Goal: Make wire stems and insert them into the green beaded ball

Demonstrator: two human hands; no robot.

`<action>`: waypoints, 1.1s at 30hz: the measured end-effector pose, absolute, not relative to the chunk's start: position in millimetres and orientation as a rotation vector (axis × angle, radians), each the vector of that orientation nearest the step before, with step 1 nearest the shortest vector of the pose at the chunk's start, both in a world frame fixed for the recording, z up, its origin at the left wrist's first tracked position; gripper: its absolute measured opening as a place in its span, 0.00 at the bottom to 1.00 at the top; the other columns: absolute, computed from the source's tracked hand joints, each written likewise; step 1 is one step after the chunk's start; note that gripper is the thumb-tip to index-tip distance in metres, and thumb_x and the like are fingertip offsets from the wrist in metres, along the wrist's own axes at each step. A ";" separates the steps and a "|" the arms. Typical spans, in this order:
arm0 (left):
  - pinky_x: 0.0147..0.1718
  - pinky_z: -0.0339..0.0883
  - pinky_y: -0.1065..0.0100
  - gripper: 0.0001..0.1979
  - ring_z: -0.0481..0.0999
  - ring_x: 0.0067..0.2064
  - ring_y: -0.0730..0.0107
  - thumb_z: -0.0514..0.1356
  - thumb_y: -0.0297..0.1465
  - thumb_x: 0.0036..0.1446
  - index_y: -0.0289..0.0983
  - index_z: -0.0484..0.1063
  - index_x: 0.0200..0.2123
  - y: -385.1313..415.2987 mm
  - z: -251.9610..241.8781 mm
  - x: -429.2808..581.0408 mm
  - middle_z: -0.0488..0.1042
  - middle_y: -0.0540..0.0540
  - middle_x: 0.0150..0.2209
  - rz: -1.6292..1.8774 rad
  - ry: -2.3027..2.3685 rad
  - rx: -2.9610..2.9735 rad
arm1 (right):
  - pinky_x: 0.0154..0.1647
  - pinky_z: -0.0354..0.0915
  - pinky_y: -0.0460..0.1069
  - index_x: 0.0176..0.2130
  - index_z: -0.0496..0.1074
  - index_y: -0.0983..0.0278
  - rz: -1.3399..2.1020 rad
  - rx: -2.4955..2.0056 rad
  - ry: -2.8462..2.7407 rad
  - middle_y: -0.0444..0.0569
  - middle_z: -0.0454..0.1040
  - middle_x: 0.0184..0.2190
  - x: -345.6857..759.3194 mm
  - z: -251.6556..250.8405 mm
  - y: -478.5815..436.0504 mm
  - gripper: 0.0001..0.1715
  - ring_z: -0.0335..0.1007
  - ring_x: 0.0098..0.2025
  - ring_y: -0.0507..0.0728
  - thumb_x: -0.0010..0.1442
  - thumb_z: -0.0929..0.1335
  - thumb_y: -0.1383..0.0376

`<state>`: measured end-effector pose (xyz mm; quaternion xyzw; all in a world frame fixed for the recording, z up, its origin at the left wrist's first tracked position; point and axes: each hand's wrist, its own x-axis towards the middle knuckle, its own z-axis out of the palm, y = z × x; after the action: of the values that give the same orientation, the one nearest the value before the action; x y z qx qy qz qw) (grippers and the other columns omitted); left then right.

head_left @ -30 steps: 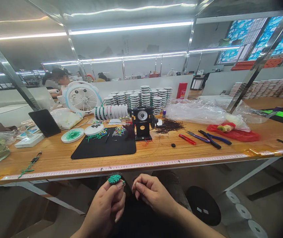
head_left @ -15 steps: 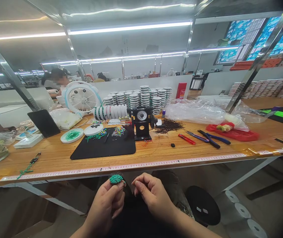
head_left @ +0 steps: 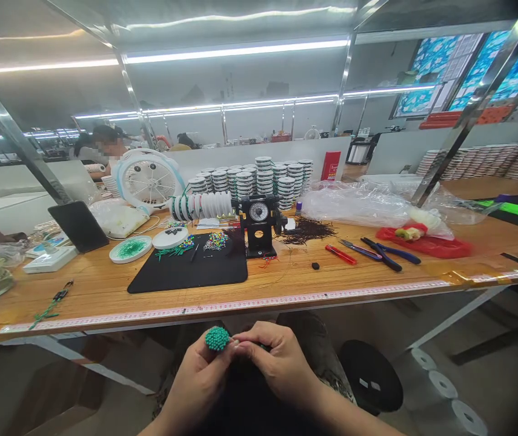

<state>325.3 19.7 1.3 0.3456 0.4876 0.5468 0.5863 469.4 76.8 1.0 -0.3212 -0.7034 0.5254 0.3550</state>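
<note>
Just below the table's front edge, my left hand (head_left: pixel 204 378) is closed around a round cluster of small green beads (head_left: pixel 217 339), whose domed top faces up. My right hand (head_left: pixel 279 357) is pinched, its thumb and forefinger tips meeting the left fingertips just right of the cluster. What the right fingers pinch is too small to make out. Beyond the hands, a black mat (head_left: pixel 190 272) lies on the table with loose coloured beads (head_left: pixel 217 241) on it. A white dish (head_left: pixel 130 248) of tiny green beads stands at the mat's left.
A black winding device (head_left: pixel 259 227) with a dial carries white spools (head_left: pixel 204 206). Stacked spools (head_left: pixel 263 175) stand behind it. Pliers (head_left: pixel 383 253) and a red-handled tool (head_left: pixel 340 254) lie right. A phone (head_left: pixel 79 226) leans left; a green cord piece (head_left: pixel 52 306) lies near the edge.
My hands have come together; the right fingertips now meet the left ones. The bead cluster has tipped, showing more of its top toward me, and sits slightly lower.
</note>
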 end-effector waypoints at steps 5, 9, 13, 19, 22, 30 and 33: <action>0.22 0.56 0.74 0.13 0.57 0.20 0.77 0.55 0.38 0.58 0.37 0.61 0.26 20.5 -2.7 318.3 0.58 0.55 0.17 1.273 1.138 0.895 | 0.28 0.57 0.42 0.23 0.72 0.68 1.384 -0.856 -2.027 0.43 0.70 0.22 472.6 1.3 71.2 0.07 0.63 0.26 0.48 0.51 0.67 0.69; 0.24 0.56 0.74 0.11 0.59 0.22 0.77 0.57 0.36 0.57 0.37 0.61 0.27 26.1 6.1 307.5 0.59 0.55 0.19 1.532 1.183 0.734 | 0.24 0.53 0.42 0.20 0.69 0.68 1.527 -0.702 -2.043 0.40 0.63 0.18 480.9 7.0 70.0 0.06 0.58 0.23 0.47 0.47 0.69 0.70; 0.28 0.61 0.72 0.11 0.64 0.26 0.74 0.60 0.35 0.54 0.36 0.64 0.25 26.1 12.3 305.4 0.65 0.51 0.22 1.483 1.154 0.666 | 0.27 0.56 0.43 0.21 0.70 0.68 1.545 -0.705 -1.876 0.42 0.66 0.19 483.6 11.3 75.1 0.09 0.60 0.25 0.48 0.50 0.69 0.66; 0.30 0.63 0.69 0.09 0.69 0.30 0.70 0.57 0.34 0.57 0.33 0.69 0.36 17.7 5.4 325.2 0.70 0.44 0.30 1.237 0.985 0.735 | 0.28 0.62 0.46 0.29 0.71 0.68 1.679 -0.766 -1.534 0.46 0.71 0.22 468.1 10.4 81.3 0.13 0.66 0.24 0.51 0.54 0.68 0.59; 0.30 0.62 0.68 0.10 0.69 0.27 0.71 0.56 0.35 0.58 0.34 0.68 0.30 17.4 4.8 330.6 0.70 0.46 0.25 1.192 0.944 0.777 | 0.20 0.61 0.46 0.29 0.67 0.67 1.907 -0.595 -1.427 0.44 0.69 0.17 462.7 11.6 79.6 0.14 0.64 0.17 0.51 0.55 0.67 0.58; 0.30 0.60 0.68 0.12 0.68 0.26 0.71 0.52 0.36 0.61 0.35 0.64 0.28 15.8 1.1 327.8 0.68 0.49 0.21 1.122 0.998 0.894 | 0.20 0.61 0.45 0.29 0.69 0.69 1.845 -0.675 -1.443 0.46 0.70 0.17 462.5 10.8 78.0 0.16 0.66 0.18 0.51 0.54 0.67 0.57; 0.30 0.60 0.68 0.12 0.68 0.26 0.72 0.52 0.37 0.60 0.36 0.62 0.28 14.7 -3.4 327.3 0.66 0.50 0.22 1.167 1.014 0.889 | 0.26 0.61 0.45 0.26 0.71 0.69 1.660 -0.794 -1.519 0.46 0.70 0.20 464.0 8.0 78.6 0.15 0.65 0.22 0.50 0.53 0.69 0.58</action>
<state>327.3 14.7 -3.4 0.3878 0.4425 0.5092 0.6281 464.0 78.6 8.0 -0.3094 -0.5918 0.6466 0.3688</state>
